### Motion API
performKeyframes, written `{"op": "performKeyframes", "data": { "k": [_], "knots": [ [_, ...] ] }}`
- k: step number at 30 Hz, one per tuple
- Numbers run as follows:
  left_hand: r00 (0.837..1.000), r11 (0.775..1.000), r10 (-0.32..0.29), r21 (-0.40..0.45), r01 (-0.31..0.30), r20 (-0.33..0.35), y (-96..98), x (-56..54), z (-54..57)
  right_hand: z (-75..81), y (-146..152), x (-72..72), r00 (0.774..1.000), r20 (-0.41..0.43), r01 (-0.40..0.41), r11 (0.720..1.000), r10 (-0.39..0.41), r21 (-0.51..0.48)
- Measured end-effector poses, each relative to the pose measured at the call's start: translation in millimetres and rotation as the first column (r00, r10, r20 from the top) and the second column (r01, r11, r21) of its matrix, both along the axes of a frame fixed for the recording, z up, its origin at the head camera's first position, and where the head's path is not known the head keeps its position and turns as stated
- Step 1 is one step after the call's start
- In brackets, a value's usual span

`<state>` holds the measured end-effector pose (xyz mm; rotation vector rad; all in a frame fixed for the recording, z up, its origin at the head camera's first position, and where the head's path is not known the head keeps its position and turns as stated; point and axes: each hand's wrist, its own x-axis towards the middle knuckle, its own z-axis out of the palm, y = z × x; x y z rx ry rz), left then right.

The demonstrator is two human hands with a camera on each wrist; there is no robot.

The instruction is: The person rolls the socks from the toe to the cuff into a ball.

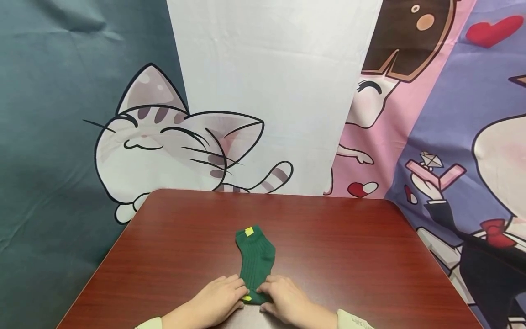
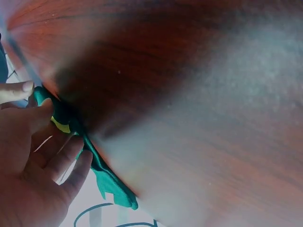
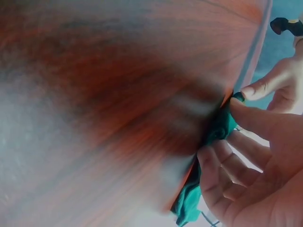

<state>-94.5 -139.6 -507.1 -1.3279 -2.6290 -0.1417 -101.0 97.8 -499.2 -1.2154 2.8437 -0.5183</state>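
A dark green ribbed sock [image 1: 256,262] lies flat on the table, its length pointing away from me. One yellow patch shows at its far end, and a second one peeks out beside my left fingers. My left hand [image 1: 222,294] pinches the near left corner, fingers on top and thumb at the near edge. On the near right corner, my right hand [image 1: 287,297] does the same. In the left wrist view, the thumb and fingers close around the green fabric [image 2: 59,111]. The right wrist view shows the fabric [image 3: 220,127] bunched between the right thumb and fingers.
The reddish-brown wooden table [image 1: 349,246] has rounded far corners. Behind it hangs a printed cloth backdrop [image 1: 271,91] with a cartoon cat and cartoon people. Light sleeve cuffs [image 1: 353,320] show at the wrists.
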Motion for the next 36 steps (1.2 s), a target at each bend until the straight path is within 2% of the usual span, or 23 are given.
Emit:
{"op": "performKeyframes", "data": {
  "k": [4,11,19,25,29,32,36],
  "knots": [
    [1.0,1.0,0.0,-0.026,0.0,0.001,1.9,-0.2,0.3,1.2,-0.5,-1.0,1.0,0.013,0.004,1.0,-0.005,0.024],
    [1.0,1.0,-0.004,-0.017,0.004,-0.008,5.9,-2.6,2.0,2.7,-3.0,-4.0,1.0,0.007,0.024,0.999,-0.024,0.046],
    [0.999,1.0,-0.003,-0.018,0.004,0.05,7.3,-4.0,4.1,0.9,-8.3,-7.5,1.0,-0.006,0.029,0.997,-0.028,0.077],
    [1.0,1.0,-0.01,0.025,0.01,0.004,7.0,-6.7,-0.6,-0.7,-7.5,-7.0,0.998,-0.027,0.05,0.997,-0.049,0.062],
    [1.0,0.999,-0.002,0.043,0.002,0.001,5.9,-7.8,-2.0,-1.7,-6.6,-6.3,0.997,-0.05,0.063,0.997,-0.06,0.049],
    [0.999,0.999,0.01,0.044,-0.011,0.032,5.8,-8.4,-0.5,-0.2,-6.5,-5.4,0.996,-0.029,0.084,0.996,-0.083,0.038],
    [0.989,0.998,0.046,0.036,-0.051,0.143,6.7,-10.0,2.6,3.5,-6.0,-6.3,0.991,0.052,0.121,0.992,-0.123,0.033]
  ]
}}
